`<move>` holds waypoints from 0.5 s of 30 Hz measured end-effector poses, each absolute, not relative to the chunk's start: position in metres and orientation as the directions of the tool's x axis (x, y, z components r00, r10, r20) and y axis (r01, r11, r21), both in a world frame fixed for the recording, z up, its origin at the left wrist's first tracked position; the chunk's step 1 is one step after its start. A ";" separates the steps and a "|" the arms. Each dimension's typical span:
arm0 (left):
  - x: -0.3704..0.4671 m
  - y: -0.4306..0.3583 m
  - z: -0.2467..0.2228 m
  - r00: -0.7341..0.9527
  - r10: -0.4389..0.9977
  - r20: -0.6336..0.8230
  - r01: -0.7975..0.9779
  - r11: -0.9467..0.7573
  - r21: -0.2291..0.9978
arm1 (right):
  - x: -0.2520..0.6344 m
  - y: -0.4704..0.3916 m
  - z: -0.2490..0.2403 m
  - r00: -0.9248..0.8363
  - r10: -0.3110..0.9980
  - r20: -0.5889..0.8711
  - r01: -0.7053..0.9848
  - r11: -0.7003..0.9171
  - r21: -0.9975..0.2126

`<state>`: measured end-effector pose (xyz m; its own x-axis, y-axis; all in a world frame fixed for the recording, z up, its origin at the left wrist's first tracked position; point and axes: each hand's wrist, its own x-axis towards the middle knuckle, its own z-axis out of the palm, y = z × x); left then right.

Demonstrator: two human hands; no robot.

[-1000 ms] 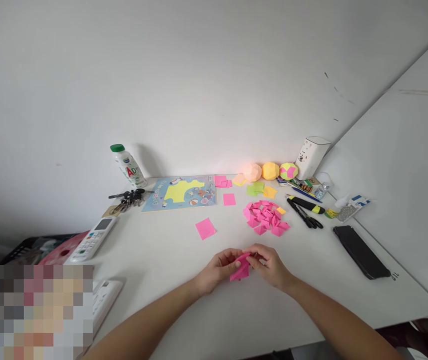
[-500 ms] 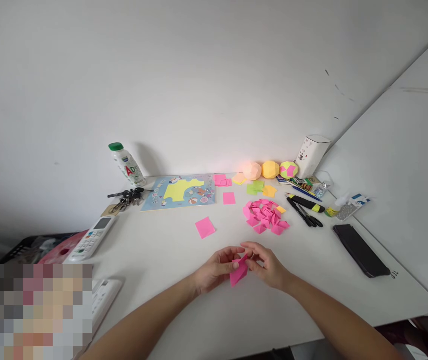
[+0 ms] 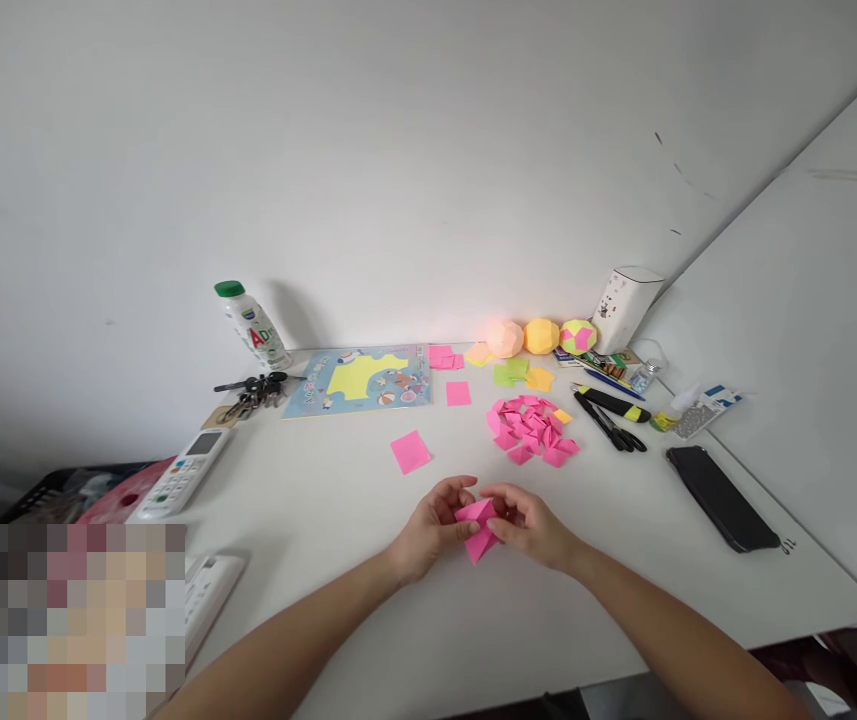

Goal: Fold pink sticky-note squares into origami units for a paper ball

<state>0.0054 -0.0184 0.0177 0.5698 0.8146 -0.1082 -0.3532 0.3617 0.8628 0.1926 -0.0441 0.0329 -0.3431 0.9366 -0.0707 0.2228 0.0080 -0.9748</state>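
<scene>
Between my two hands, above the near part of the white table (image 3: 308,500), is a partly folded pink paper square (image 3: 479,545). My left hand (image 3: 432,530) pinches its left side, thumb on top. On the right side, my right hand (image 3: 529,525) grips it with thumb and fingers. A flat pink sticky note (image 3: 411,453) lies beyond my left hand, and another pink note (image 3: 458,394) sits farther back. Past my right hand is a pile of folded pink paper pieces (image 3: 529,430).
Paper balls (image 3: 541,337) line the wall beside a white box (image 3: 625,310). Scissors (image 3: 612,423), a cutter (image 3: 615,402) and a black phone-like case (image 3: 720,498) lie at right. At left are a bottle (image 3: 255,330), keys (image 3: 259,390), a remote (image 3: 184,472) and a blue booklet (image 3: 308,400).
The pink paper has turned between my hands and now shows a creased, wider face with a point downward. My left fingers have risen slightly; both hands stay on the paper.
</scene>
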 end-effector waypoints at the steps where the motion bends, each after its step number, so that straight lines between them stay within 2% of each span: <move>1: 0.006 -0.019 0.018 0.554 0.827 -0.098 -0.334 0.328 0.884 | 0.193 -0.043 0.031 -0.358 0.929 -0.093 0.217 -0.014 -0.976; 6: 0.006 -0.024 0.021 0.526 0.847 -0.079 -0.227 0.229 0.947 | 0.194 -0.041 0.027 -0.340 0.927 -0.158 0.237 -0.078 -0.968; 11: 0.006 -0.029 0.028 0.566 0.822 -0.067 -0.241 0.243 0.940 | 0.194 -0.041 0.031 -0.335 0.929 -0.160 0.206 -0.093 -0.974; 15: 0.004 -0.029 0.028 0.537 0.843 -0.020 -0.220 0.164 0.962 | 0.194 -0.041 0.035 -0.335 0.932 -0.142 0.165 -0.090 -0.982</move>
